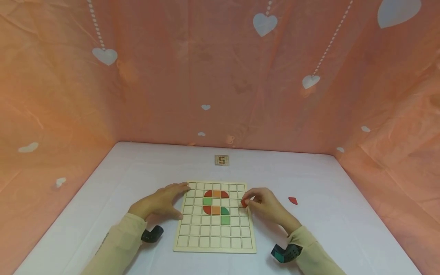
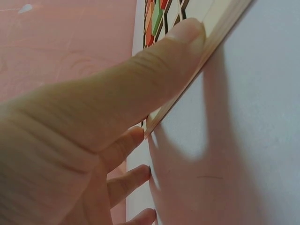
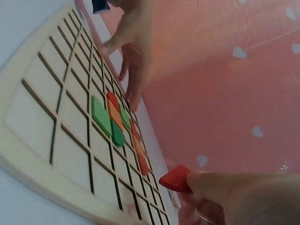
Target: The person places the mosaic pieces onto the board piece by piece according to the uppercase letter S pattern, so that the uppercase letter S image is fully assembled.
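Note:
A wooden grid board point(image 1: 199, 241) lies flat on the white table. Set in its squares are red quarter-round tiles, orange square tiles point(image 1: 215, 210), light green square tiles point(image 1: 225, 220) and a dark green quarter-round tile point(image 1: 225, 211). My left hand point(image 1: 159, 201) touches the board's left edge, thumb and fingers spread; the left wrist view shows the thumb on the rim. Over the right side of the board, my right hand point(image 1: 266, 206) pinches a red tile point(image 3: 176, 178) between thumb and fingers. That tile is raised off the grid in the right wrist view.
Another red quarter-round tile point(image 1: 293, 200) lies on the table right of the right hand. Beyond the board's far edge is a small pattern card point(image 1: 221, 160). Pink cloth point(image 1: 220, 76) with white hearts walls the table's back and sides.

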A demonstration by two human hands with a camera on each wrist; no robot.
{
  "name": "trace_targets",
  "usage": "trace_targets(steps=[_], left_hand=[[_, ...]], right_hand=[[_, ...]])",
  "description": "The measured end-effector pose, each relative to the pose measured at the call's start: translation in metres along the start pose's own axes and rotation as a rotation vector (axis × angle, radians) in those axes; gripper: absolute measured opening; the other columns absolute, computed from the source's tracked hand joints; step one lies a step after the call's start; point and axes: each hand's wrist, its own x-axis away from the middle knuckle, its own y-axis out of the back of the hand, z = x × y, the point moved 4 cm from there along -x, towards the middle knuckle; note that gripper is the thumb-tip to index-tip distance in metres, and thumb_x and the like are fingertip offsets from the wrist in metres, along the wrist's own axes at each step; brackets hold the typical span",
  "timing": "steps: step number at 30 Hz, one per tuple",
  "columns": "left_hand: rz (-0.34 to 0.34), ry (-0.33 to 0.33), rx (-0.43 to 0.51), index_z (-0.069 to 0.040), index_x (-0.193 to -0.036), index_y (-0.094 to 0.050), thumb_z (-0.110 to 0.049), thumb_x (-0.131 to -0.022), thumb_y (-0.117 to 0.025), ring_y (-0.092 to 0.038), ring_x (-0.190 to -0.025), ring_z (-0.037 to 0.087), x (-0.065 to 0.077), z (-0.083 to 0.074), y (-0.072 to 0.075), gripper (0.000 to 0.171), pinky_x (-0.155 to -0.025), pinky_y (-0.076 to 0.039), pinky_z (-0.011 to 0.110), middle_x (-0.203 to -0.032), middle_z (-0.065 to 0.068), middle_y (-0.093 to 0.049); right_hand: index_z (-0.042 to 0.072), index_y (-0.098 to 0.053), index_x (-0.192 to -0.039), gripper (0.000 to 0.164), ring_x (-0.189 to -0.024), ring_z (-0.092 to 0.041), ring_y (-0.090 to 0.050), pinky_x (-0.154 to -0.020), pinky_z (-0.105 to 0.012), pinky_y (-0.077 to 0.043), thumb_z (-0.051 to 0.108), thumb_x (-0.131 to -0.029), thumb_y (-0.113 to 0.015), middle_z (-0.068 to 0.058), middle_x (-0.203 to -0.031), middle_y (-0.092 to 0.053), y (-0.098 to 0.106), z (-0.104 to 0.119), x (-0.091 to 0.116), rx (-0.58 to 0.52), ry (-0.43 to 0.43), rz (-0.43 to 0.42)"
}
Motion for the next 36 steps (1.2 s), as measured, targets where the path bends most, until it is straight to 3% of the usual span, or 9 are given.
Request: trace_targets(steps=[8, 14, 27, 36], left_hand=[[-0.002, -0.007, -0.003, -0.011, -0.151, -0.045, -0.023, -0.072, -0.09, -0.031, -0.151, 0.043, 0.0, 0.001, 0.0, 0.092, -0.123, -0.025, 0.066, -0.164, 0.014, -0.036], [0.001, 0.006, -0.001, -0.012, -0.151, -0.045, -0.024, -0.072, -0.09, -0.03, -0.152, 0.043, 0.0, 0.001, 0.0, 0.092, -0.123, -0.025, 0.066, -0.164, 0.013, -0.036], [0.009, 0.01, -0.001, -0.014, -0.152, -0.045, -0.026, -0.072, -0.091, -0.028, -0.152, 0.042, -0.001, 0.002, 0.0, 0.093, -0.123, -0.024, 0.066, -0.165, 0.011, -0.034], [0.007, 0.004, -0.004, -0.012, -0.152, -0.045, -0.025, -0.073, -0.09, -0.028, -0.152, 0.043, -0.001, 0.002, 0.0, 0.092, -0.122, -0.025, 0.067, -0.165, 0.012, -0.034]], right_hand=[[0.01, -0.076, -0.099, 0.012, -0.069, -0.006, -0.054, -0.061, -0.017, -0.046, 0.005, -0.094, -0.065, -0.004, -0.1, -0.074, -0.012, 0.009, 0.003, 0.003, 0.001, 0.026], [0.011, -0.075, -0.096, 0.008, -0.076, -0.006, -0.054, -0.065, -0.017, -0.048, 0.009, -0.094, -0.068, -0.002, -0.099, -0.074, -0.023, 0.017, 0.005, 0.007, 0.038, 0.08], [0.009, -0.073, -0.096, 0.005, -0.079, 0.001, -0.059, -0.071, -0.016, -0.052, 0.012, -0.094, -0.07, -0.006, -0.095, -0.076, -0.051, 0.034, 0.013, -0.106, 0.107, 0.209], [0.011, -0.071, -0.09, 0.004, -0.069, 0.004, -0.054, -0.064, -0.015, -0.05, 0.011, -0.093, -0.072, -0.001, -0.09, -0.073, -0.059, 0.037, 0.017, -0.047, 0.131, 0.27]])
